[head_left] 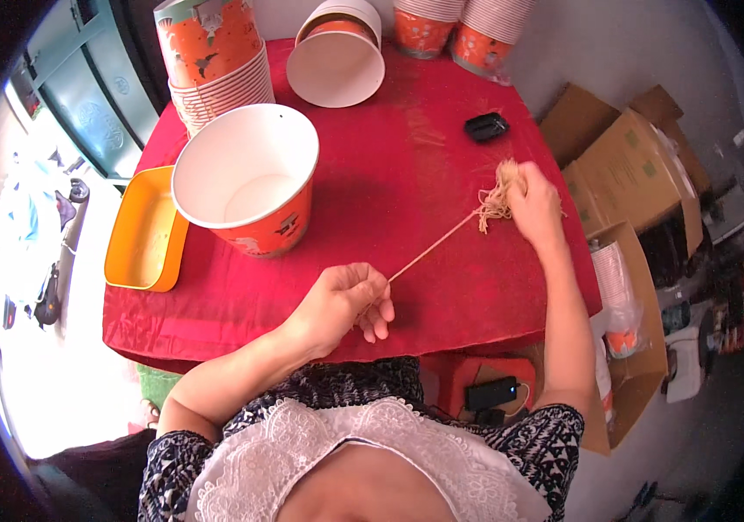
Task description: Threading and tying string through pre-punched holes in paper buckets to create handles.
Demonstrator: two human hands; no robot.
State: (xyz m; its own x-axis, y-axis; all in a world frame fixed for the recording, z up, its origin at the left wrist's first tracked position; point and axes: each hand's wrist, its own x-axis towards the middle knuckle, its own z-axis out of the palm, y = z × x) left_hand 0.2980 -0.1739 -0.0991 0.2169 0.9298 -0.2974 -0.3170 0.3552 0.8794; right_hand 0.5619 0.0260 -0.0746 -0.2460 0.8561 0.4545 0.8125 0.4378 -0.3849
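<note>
A bundle of beige string (496, 202) hangs from my right hand (535, 205), which is closed round it above the right side of the table. One strand (433, 247) runs taut from the bundle down to my left hand (346, 303). There, thumb and forefinger pinch its end near the table's front edge, while the other fingers curl loosely. Left of centre, beyond my left hand, stands a large orange-and-white paper bucket (246, 178), upright, with nothing visible inside. Neither hand touches it.
A red cloth covers the table (407, 139). A yellow tray (147, 230) lies at its left edge, and a small black dish (486, 127) at the back right. Stacked buckets (220, 70) and a tipped bucket (335, 70) stand behind. Cardboard boxes (633, 183) sit right of the table.
</note>
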